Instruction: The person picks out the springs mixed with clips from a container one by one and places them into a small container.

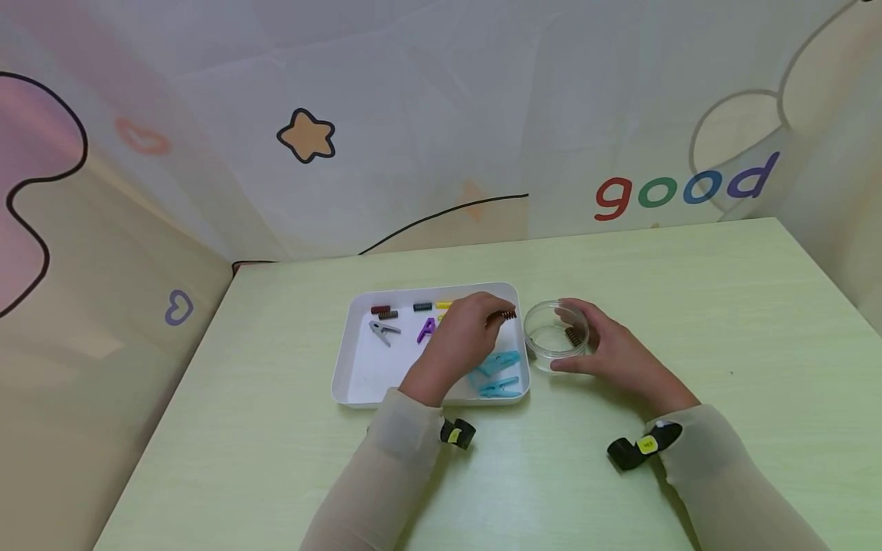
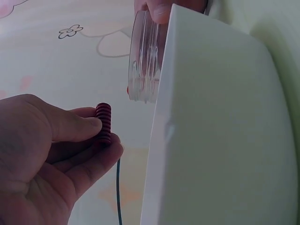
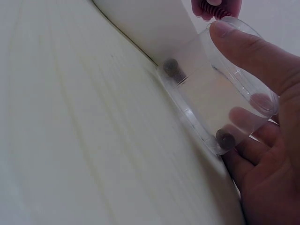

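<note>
My left hand (image 1: 458,337) pinches a small dark red coil spring (image 2: 104,123) between thumb and fingers, above the right side of the white tray (image 1: 350,367). Just right of the tray is a clear round jar (image 1: 553,363) without a lid, its mouth facing up. My right hand (image 1: 609,343) holds the jar around its right side, thumb in front and fingers behind. Through its wall, the right wrist view shows two dark springs, one near the tray side (image 3: 173,69) and another spring (image 3: 225,139) by the fingers.
In the tray lie a red spring (image 1: 380,310), a brown spring (image 1: 389,314), a black spring (image 1: 423,307), a grey clip (image 1: 383,330), a purple clip (image 1: 426,330) and light blue clips (image 1: 500,387). Yellow pieces (image 1: 444,304) are partly behind my left hand. A printed cloth hangs behind the table.
</note>
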`<state>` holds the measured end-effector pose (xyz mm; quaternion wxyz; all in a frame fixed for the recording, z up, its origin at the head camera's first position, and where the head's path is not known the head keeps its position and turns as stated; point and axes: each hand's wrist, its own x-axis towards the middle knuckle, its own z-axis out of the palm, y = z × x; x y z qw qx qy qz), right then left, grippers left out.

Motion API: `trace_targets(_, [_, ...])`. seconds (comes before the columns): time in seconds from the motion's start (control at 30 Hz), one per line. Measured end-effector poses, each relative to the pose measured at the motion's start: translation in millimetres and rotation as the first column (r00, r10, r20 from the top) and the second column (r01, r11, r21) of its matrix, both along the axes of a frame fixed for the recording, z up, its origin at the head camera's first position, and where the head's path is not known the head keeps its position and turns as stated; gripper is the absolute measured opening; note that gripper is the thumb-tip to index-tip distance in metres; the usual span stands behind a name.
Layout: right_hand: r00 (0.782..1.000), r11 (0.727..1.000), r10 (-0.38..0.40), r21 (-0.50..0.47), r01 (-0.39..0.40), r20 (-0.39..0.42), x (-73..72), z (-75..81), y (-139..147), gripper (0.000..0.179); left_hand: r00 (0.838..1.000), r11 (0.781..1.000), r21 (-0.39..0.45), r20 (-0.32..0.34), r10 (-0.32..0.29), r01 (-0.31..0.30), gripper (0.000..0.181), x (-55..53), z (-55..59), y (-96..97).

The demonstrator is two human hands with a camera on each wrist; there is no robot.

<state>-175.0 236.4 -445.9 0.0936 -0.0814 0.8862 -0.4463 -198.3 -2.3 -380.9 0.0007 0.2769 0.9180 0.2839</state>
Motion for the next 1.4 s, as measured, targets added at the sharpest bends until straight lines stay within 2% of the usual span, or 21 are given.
trace_targets(0.57, [1.000, 1.000, -0.003, -0.003, 0.003, 0.005, -3.6, -4.6, 1, 0.099, 0.999, 0.999, 0.008, -0.012, -0.038, 0.038, 0.024, 3.5, -6.6, 7.3])
trace_targets(1.03, [1.000, 1.000, 0.009, -0.011, -0.009, -0.013, 0.1, -0.4, 1, 0.097, 0.994, 0.995, -0.010, -0.036, -0.104, 0.104, 0.022, 9.1, -7.9, 13.3])
trace_targets(1.4, [1.000, 1.000, 0.013, -0.015, -0.014, -0.022, -0.5, -0.7, 1, 0.095, 0.993, 0.992, -0.046, -0.019, -0.119, 0.118, 0.024, 13.0, -5.2, 19.5])
